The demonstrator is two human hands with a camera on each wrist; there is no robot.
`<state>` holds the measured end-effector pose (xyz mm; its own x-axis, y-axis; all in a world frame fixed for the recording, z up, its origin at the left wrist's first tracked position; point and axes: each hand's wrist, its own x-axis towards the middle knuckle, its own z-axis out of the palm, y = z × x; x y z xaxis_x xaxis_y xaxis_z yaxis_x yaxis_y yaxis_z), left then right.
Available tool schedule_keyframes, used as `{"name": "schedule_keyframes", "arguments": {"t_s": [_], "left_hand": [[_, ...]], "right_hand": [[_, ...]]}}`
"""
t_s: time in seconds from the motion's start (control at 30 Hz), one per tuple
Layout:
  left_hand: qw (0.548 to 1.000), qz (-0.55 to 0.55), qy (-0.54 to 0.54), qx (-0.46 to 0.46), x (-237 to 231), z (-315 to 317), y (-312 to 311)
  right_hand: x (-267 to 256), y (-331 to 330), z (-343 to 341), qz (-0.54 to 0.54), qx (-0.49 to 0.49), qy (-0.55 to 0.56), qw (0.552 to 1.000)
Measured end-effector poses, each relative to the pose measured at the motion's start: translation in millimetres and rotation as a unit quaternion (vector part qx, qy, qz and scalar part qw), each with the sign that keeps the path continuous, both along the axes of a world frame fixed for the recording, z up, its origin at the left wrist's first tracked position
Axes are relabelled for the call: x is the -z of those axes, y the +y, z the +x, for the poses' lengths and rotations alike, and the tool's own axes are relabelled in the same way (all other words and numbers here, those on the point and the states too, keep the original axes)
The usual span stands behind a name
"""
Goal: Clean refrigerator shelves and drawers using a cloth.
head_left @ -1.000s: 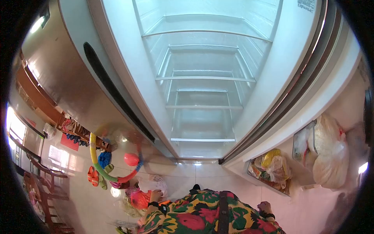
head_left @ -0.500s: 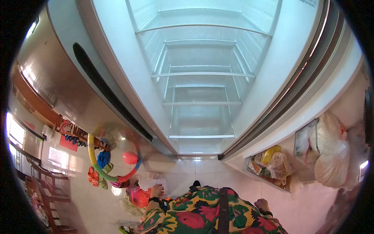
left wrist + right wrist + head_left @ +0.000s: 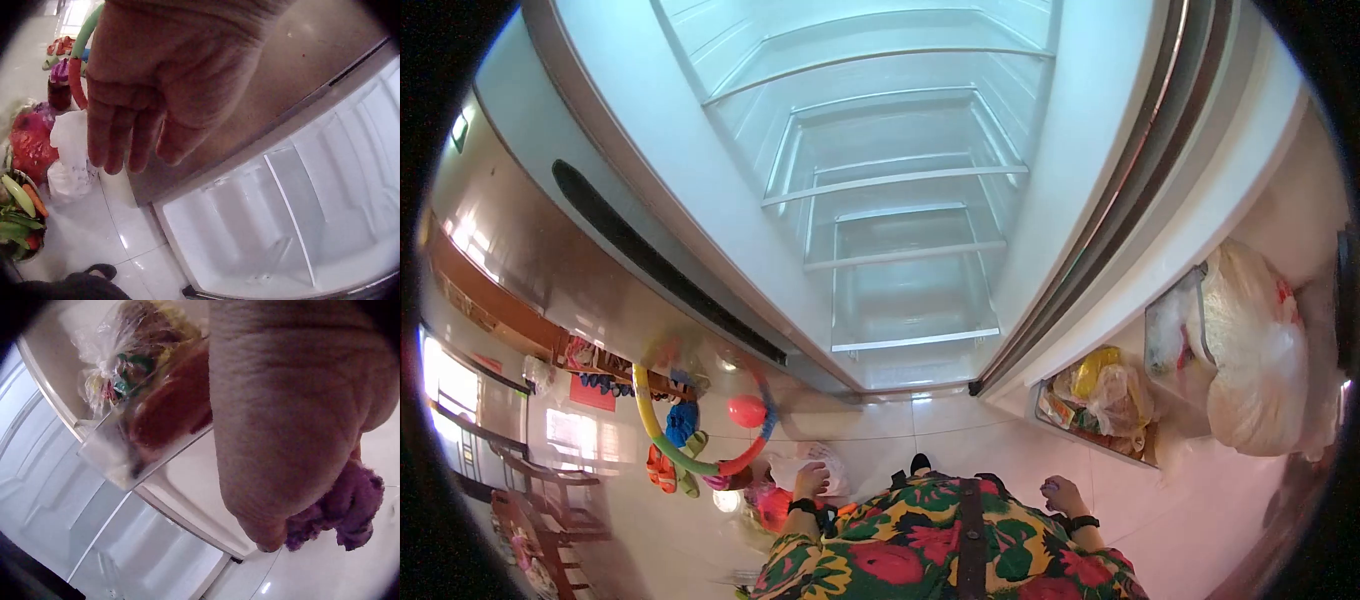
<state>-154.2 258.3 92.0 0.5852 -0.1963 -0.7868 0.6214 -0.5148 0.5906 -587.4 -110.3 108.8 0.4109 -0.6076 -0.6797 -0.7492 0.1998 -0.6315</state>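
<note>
An open refrigerator (image 3: 1080, 150) with bare glass shelves (image 3: 915, 186) stands before me in the head view. My left hand (image 3: 811, 483) is held low in front of its left door (image 3: 530, 230), fingers straight and holding nothing; the left wrist view shows its palm (image 3: 175, 75). My right hand (image 3: 1064, 494), low on the right, grips a crumpled purple cloth (image 3: 350, 509), which sticks out below the fingers in the right wrist view. Part of the cloth is hidden behind the hand. That hand is beside the opened right door, near a clear door bin (image 3: 112, 456).
Bagged food (image 3: 1115, 395) fills the right door's bins, with a large plastic bag (image 3: 1250, 350) above. On the floor at left are a red bag (image 3: 34, 147), a white bag (image 3: 72, 175), a vegetable container (image 3: 37, 240), a colourful hoop (image 3: 640, 400) and sandals (image 3: 662, 470).
The head view has tilted and shifted, so the refrigerator leans left. My right hand has come forward and further into view with the purple cloth. My left hand has moved slightly forward, its fingers straight.
</note>
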Motion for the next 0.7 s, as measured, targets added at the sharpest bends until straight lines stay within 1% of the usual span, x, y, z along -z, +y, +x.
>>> {"name": "schedule_keyframes", "arguments": {"t_s": [0.07, 0.1, 0.17, 0.2, 0.27, 0.3, 0.37, 0.4, 0.47, 0.5, 0.53, 0.57, 0.6, 0.63, 0.67, 0.7], "left_hand": [[1.0, -0.003, -0.02, 0.017, -7, 3, -6], [0.999, -0.002, -0.024, 0.021, -10, 3, -9], [0.999, 0.008, -0.02, 0.026, -17, 3, -15], [0.999, 0.009, -0.023, 0.031, -21, 3, -17], [0.999, 0.002, -0.019, 0.043, -31, 3, -24], [0.999, 0.003, -0.02, 0.046, -37, 4, -29], [0.994, -0.011, -0.035, 0.106, -49, 8, -42], [0.994, -0.011, -0.038, 0.105, -42, 13, -47], [0.989, -0.079, -0.071, 0.101, -23, 29, -58], [0.988, -0.081, -0.079, 0.103, -30, 36, -70], [0.987, -0.085, -0.086, 0.107, -44, 45, -93], [0.983, -0.111, -0.089, 0.115, -54, 56, -111], [0.978, -0.14, -0.093, 0.122, -64, 66, -132], [0.977, -0.145, -0.094, 0.123, -78, 74, -153], [0.973, -0.19, -0.094, 0.093, -95, 81, -174], [0.965, -0.236, -0.096, 0.065, -109, 89, -193]], "right_hand": [[18, -1, -6, -0.099, -0.064, -0.024, 0.993], [27, -1, -10, -0.098, -0.059, -0.027, 0.993], [33, 2, -14, -0.121, -0.108, 0.041, 0.986], [36, 4, -17, -0.12, -0.104, 0.038, 0.987], [17, 8, -3, -0.11, -0.132, 0.027, 0.985], [9, 9, 7, -0.109, -0.129, 0.026, 0.985], [-8, 7, 34, -0.194, -0.201, -0.056, 0.959], [-20, 6, 51, -0.195, -0.2, -0.059, 0.958], [-43, 2, 87, -0.228, -0.269, -0.076, 0.933], [-49, 0, 105, -0.226, -0.267, -0.078, 0.934], [-54, -3, 122, -0.246, -0.269, -0.12, 0.924], [-61, -8, 140, -0.267, -0.27, -0.16, 0.911], [-73, -14, 159, -0.272, -0.27, -0.159, 0.91], [-87, -18, 181, -0.157, -0.214, -0.199, 0.943], [-99, -23, 204, -0.038, -0.154, -0.236, 0.959], [-106, -30, 225, -0.043, -0.153, -0.24, 0.958]]}}
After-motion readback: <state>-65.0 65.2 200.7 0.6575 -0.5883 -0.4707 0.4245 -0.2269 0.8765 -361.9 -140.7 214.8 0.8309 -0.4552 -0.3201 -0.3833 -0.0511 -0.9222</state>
